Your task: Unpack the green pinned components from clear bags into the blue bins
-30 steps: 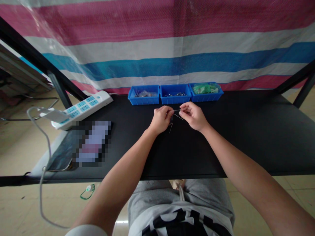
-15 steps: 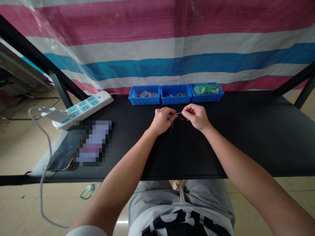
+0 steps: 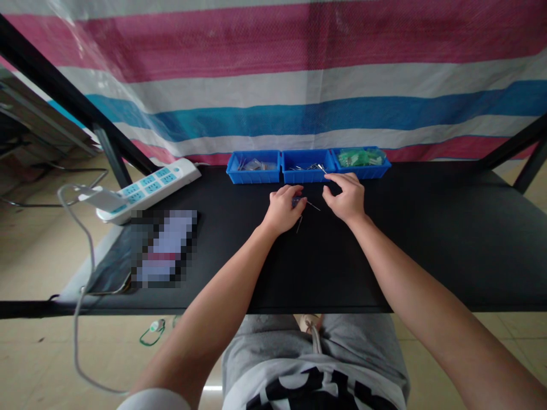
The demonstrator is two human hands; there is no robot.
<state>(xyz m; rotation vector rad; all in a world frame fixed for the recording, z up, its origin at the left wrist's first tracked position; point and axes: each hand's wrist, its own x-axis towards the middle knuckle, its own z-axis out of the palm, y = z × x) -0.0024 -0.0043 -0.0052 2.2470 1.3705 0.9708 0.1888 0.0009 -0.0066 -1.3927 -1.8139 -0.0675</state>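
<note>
My left hand (image 3: 284,209) is closed over the black table on a small bluish piece with thin metal pins (image 3: 314,206). One pin sticks out to the right and another points down; the fingers hide most of the piece. My right hand (image 3: 346,196) is open just in front of the middle blue bin (image 3: 305,175), thumb and forefinger apart. By its forefinger tip, at the bin's front rim, shows a thin shiny metal piece (image 3: 322,169); whether the finger touches it I cannot tell. More thin metal pieces lie inside that bin.
Beside the middle bin stand a left bin (image 3: 253,177) with small clear parts and a right bin (image 3: 363,172) with green packets. A white power strip (image 3: 160,185) with a plugged-in cable, a blurred-out flat object (image 3: 166,245) and a dark pouch (image 3: 113,265) occupy the table's left.
My right hand has let go of the thin metal at my left hand, opened its fingers and moved slightly up towards the middle bin. My left hand stays almost in place.
</note>
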